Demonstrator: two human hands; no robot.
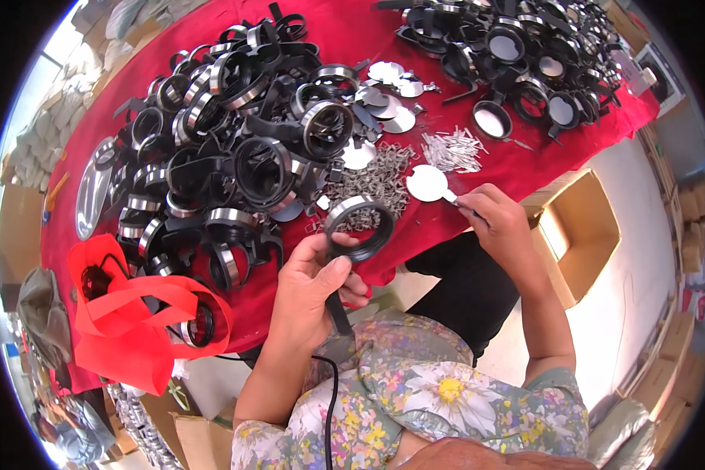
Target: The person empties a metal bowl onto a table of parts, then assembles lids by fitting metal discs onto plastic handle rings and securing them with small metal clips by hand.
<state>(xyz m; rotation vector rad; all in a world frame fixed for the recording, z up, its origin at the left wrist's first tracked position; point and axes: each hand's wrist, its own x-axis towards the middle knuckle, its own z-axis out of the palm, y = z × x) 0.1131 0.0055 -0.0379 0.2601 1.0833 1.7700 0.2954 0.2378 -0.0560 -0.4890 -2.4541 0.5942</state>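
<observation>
My left hand grips a black ring with a silver metal band and a black handle that hangs down past the palm. The ring's opening faces up, and nothing fills it. In my right hand, a flat round white disc is pinched by its short narrow tab. The disc is just right of the ring, apart from it, above the table. Beyond my hands lie a heap of small metal clips, a bundle of thin whitish pins and several loose shiny discs.
A red cloth covers the table. Many black rings are heaped at left; more, some with discs inside, form a pile at far right. A red fabric bag sits at the left edge. An open cardboard box stands right of the table.
</observation>
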